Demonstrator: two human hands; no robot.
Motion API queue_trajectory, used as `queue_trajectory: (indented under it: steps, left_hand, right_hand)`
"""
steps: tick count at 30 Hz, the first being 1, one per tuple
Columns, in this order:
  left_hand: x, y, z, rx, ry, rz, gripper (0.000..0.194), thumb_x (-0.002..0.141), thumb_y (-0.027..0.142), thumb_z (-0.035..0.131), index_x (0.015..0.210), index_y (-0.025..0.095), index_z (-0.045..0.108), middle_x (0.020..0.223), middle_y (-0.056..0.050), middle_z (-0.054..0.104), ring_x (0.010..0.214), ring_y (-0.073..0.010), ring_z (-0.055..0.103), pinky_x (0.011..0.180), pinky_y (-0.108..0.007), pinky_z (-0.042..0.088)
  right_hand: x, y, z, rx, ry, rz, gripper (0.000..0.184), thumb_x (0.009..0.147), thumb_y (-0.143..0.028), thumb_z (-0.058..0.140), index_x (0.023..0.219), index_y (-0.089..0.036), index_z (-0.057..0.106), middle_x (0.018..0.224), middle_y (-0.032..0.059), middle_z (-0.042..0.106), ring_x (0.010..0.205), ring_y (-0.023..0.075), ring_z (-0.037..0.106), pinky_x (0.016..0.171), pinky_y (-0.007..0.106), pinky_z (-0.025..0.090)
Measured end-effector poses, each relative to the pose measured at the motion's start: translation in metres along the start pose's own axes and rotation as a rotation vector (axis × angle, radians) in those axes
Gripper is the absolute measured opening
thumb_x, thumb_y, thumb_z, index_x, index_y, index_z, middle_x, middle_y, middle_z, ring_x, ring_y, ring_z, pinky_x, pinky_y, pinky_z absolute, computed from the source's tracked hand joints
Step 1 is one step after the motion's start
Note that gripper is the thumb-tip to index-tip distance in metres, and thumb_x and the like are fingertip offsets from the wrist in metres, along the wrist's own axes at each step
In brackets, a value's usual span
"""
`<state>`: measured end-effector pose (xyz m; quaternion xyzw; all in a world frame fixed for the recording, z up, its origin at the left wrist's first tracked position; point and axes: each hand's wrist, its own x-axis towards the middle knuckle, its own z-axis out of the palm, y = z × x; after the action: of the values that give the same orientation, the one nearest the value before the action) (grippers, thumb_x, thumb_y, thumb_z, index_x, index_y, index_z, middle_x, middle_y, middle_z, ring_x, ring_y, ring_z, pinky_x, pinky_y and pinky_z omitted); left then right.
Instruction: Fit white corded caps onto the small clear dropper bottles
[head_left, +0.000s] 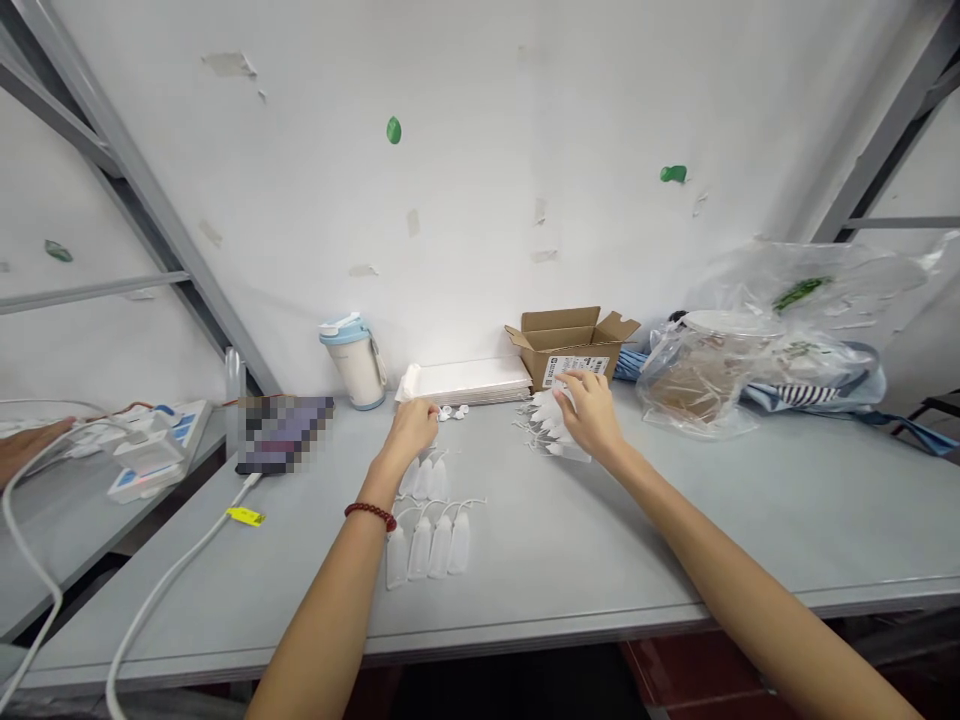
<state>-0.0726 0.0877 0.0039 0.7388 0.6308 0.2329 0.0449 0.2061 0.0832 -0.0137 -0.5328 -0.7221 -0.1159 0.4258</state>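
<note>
At centre right, the pile of white tagged pieces (551, 425) is being touched by the right hand (590, 408), its fingers slightly parted. At centre, the left hand (412, 430) is being held above the row of white tags (429, 480), fingers pinched together; whether anything is being gripped cannot be told.

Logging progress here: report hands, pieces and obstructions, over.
Left hand curled beside small white bits, grip unclear. Right hand open at the looped white pieces. Cardboard box close behind it, possible snag.
</note>
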Motion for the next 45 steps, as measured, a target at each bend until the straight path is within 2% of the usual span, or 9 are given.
queue_trajectory:
  steps: [2, 7, 10, 16, 23, 33, 37, 41, 45]
  left_hand:
    - [0.001, 0.001, 0.005, 0.028, -0.032, 0.036, 0.031, 0.076, 0.006, 0.043, 0.089, 0.011, 0.07, 0.097, -0.014, 0.07, 0.096, -0.0227, 0.062, 0.083, -0.029, 0.044]
    - [0.005, -0.002, 0.014, 0.108, -0.122, 0.128, 0.039, 0.072, -0.001, 0.044, 0.102, 0.01, 0.066, 0.109, -0.014, 0.067, 0.105, -0.0213, 0.059, 0.092, -0.029, 0.043]
    - [0.01, -0.005, 0.018, 0.115, -0.168, 0.166, 0.045, 0.07, -0.005, 0.042, 0.106, 0.009, 0.065, 0.113, -0.014, 0.065, 0.108, -0.0207, 0.058, 0.094, -0.028, 0.042]
    - [0.012, -0.006, 0.022, 0.121, -0.242, 0.139, 0.035, 0.073, -0.002, 0.043, 0.095, 0.01, 0.068, 0.098, -0.016, 0.069, 0.097, -0.0237, 0.062, 0.088, -0.031, 0.044]
    - [0.005, 0.003, 0.015, 0.168, -0.261, 0.079, 0.027, 0.069, -0.001, 0.047, 0.075, 0.012, 0.069, 0.078, -0.012, 0.07, 0.083, -0.0193, 0.064, 0.079, -0.027, 0.045]
    - [-0.01, 0.009, 0.007, 0.134, -0.203, 0.032, 0.035, 0.065, -0.004, 0.046, 0.087, 0.011, 0.069, 0.089, -0.014, 0.069, 0.085, -0.0211, 0.063, 0.075, -0.028, 0.046]
    - [-0.008, 0.009, 0.008, 0.079, -0.167, 0.022, 0.031, 0.064, -0.005, 0.047, 0.081, 0.011, 0.068, 0.087, -0.013, 0.069, 0.088, -0.0219, 0.062, 0.08, -0.031, 0.046]
    - [-0.005, 0.02, 0.005, -0.065, -0.113, 0.022, 0.031, 0.07, 0.001, 0.048, 0.094, 0.011, 0.066, 0.096, -0.011, 0.069, 0.091, -0.0189, 0.061, 0.085, -0.03, 0.046]
    - [-0.01, 0.036, -0.004, -0.614, -0.084, -0.095, 0.032, 0.071, 0.006, 0.054, 0.102, 0.007, 0.061, 0.101, -0.013, 0.067, 0.093, -0.0165, 0.062, 0.087, -0.029, 0.047]
  right_hand:
    - [-0.009, -0.026, -0.01, 0.167, -0.082, -0.128, 0.027, 0.089, -0.027, 0.043, 0.106, -0.016, 0.061, 0.1, 0.0146, 0.062, 0.096, 0.0269, 0.053, 0.085, 0.042, 0.04]
    - [-0.043, -0.091, -0.034, 0.58, -0.771, -0.374, 0.03, 0.091, -0.028, 0.045, 0.116, -0.016, 0.054, 0.087, 0.0069, 0.065, 0.076, 0.0163, 0.058, 0.071, 0.028, 0.045]
    - [-0.054, -0.107, -0.037, 0.591, -0.898, -0.425, 0.034, 0.091, -0.029, 0.045, 0.121, -0.016, 0.053, 0.092, 0.0083, 0.064, 0.077, 0.0166, 0.058, 0.069, 0.027, 0.044]
    - [-0.055, -0.105, -0.034, 0.55, -0.963, -0.525, 0.04, 0.089, -0.034, 0.048, 0.124, -0.016, 0.052, 0.086, 0.0074, 0.063, 0.069, 0.0158, 0.056, 0.064, 0.025, 0.04]
    - [-0.057, -0.104, -0.035, 0.52, -0.972, -0.604, 0.04, 0.089, -0.039, 0.047, 0.124, -0.019, 0.054, 0.083, 0.0056, 0.062, 0.065, 0.0145, 0.055, 0.061, 0.024, 0.037]
    - [-0.06, -0.11, -0.033, 0.418, -0.959, -0.62, 0.033, 0.095, -0.036, 0.038, 0.116, -0.02, 0.058, 0.085, 0.0064, 0.064, 0.069, 0.0149, 0.058, 0.062, 0.023, 0.038]
    - [-0.062, -0.11, -0.031, 0.402, -0.938, -0.615, 0.03, 0.094, -0.035, 0.039, 0.109, -0.019, 0.06, 0.082, 0.0058, 0.063, 0.069, 0.0147, 0.057, 0.062, 0.023, 0.037]
    - [-0.06, -0.106, -0.029, 0.388, -0.889, -0.564, 0.03, 0.094, -0.035, 0.039, 0.105, -0.018, 0.06, 0.08, 0.0061, 0.062, 0.065, 0.014, 0.055, 0.059, 0.023, 0.036]
    - [-0.055, -0.099, -0.026, 0.307, -0.795, -0.511, 0.03, 0.095, -0.034, 0.037, 0.105, -0.018, 0.061, 0.076, 0.0055, 0.061, 0.06, 0.0131, 0.053, 0.057, 0.023, 0.033]
